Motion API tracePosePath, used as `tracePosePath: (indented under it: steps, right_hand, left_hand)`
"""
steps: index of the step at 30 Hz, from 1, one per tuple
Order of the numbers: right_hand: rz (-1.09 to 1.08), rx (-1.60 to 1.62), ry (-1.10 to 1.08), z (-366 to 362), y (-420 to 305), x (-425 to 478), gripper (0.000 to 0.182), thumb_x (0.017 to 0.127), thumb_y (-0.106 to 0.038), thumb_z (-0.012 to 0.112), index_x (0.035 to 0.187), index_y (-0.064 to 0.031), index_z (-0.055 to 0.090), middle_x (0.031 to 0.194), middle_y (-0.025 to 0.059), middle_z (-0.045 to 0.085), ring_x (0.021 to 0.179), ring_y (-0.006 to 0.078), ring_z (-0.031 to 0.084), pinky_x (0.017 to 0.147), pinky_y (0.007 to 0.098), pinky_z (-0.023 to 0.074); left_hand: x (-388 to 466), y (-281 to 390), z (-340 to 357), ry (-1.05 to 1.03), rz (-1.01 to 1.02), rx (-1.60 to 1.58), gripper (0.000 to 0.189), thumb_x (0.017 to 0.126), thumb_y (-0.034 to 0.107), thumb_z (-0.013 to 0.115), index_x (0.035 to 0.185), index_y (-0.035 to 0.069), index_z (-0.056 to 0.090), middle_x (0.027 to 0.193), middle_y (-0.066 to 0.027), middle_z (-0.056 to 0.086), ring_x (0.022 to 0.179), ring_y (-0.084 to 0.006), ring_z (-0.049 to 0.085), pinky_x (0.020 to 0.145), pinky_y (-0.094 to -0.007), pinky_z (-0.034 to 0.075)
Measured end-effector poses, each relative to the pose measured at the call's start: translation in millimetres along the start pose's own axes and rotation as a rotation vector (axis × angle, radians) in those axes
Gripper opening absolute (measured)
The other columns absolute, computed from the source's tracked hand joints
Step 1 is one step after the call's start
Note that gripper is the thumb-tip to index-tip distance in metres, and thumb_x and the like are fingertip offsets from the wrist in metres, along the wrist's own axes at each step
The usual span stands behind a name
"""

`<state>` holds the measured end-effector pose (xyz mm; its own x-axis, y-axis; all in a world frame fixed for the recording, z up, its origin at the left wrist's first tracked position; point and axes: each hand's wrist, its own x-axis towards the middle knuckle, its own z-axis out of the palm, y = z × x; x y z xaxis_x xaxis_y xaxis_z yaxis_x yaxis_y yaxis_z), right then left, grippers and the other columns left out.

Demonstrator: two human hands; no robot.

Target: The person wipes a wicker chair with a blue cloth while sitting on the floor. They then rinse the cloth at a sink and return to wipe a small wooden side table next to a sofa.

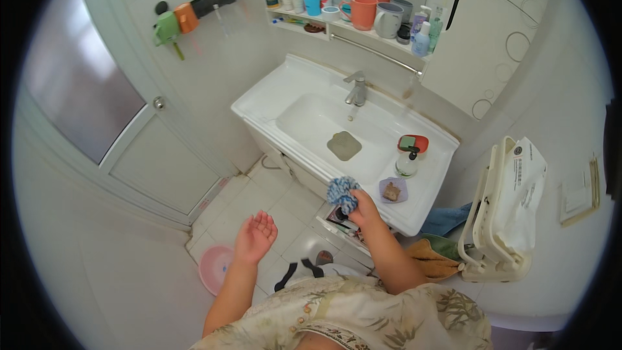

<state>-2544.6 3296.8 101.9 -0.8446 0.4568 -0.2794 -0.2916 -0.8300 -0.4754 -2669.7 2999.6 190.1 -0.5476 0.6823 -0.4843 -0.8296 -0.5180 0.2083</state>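
Observation:
My right hand grips a blue-and-white scrunched cloth or scrubber just in front of the washbasin's front edge. Below that hand, a drawer stands pulled out with small items inside. My left hand is empty, palm up and fingers apart, over the tiled floor. The white washbasin lies before me, with a grey-green drain mat in its bowl and a chrome faucet at the back.
On the basin's right side are a red soap dish with green soap, a clear pump bottle and a purple dish holding a brown piece. A pink basin sits on the floor. A cream rack hangs at right; a door is at left.

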Motion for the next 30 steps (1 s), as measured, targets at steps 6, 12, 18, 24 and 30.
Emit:
tracePosePath:
  steps: [6,12,18,24,30]
  right_hand:
    - [-0.042,0.007,0.055,22,-41,48,0.031,0.088,-0.008,0.054,0.117,0.0024,0.051,0.113,0.0154,0.061,0.101,0.0270,0.061,0.091,0.0417,0.0493]
    - [-0.101,0.028,0.105,12,-55,69,0.037,0.089,-0.013,0.058,0.122,0.0022,0.049,0.117,0.0145,0.059,0.108,0.0255,0.058,0.097,0.0413,0.0447]
    - [-0.230,0.112,0.293,8,-48,120,0.035,0.088,-0.007,0.058,0.120,0.0035,0.049,0.116,0.0135,0.059,0.106,0.0234,0.058,0.094,0.0381,0.0466]
    - [-0.258,0.154,0.441,20,-47,202,0.032,0.088,-0.005,0.056,0.118,0.0055,0.049,0.112,0.0145,0.060,0.102,0.0239,0.060,0.091,0.0357,0.0486]
    - [-0.263,0.147,0.526,15,-62,280,0.029,0.089,-0.005,0.055,0.116,0.0043,0.051,0.109,0.0127,0.061,0.099,0.0220,0.061,0.086,0.0342,0.0508]
  left_hand:
    - [121,12,57,-0.035,-0.159,0.039,0.020,0.089,0.018,0.056,0.103,0.003,0.058,0.103,-0.0064,0.063,0.100,-0.0217,0.058,0.092,-0.0388,0.044]
    - [266,8,133,-0.076,-0.415,0.189,0.022,0.091,0.019,0.056,0.105,0.002,0.056,0.101,-0.0090,0.063,0.097,-0.0224,0.060,0.088,-0.0376,0.048]
    - [418,-9,216,-0.169,-0.558,0.657,0.032,0.094,0.030,0.054,0.105,0.000,0.054,0.097,-0.0118,0.062,0.090,-0.0221,0.062,0.079,-0.0349,0.053]
    - [529,-29,259,-0.221,-0.540,1.026,0.044,0.096,0.045,0.046,0.101,0.002,0.053,0.087,-0.0098,0.063,0.078,-0.0201,0.063,0.069,-0.0315,0.053]
    - [564,-31,273,-0.379,-0.563,1.171,0.034,0.096,0.036,0.050,0.096,0.003,0.056,0.084,-0.0069,0.064,0.071,-0.0151,0.060,0.064,-0.0277,0.049]
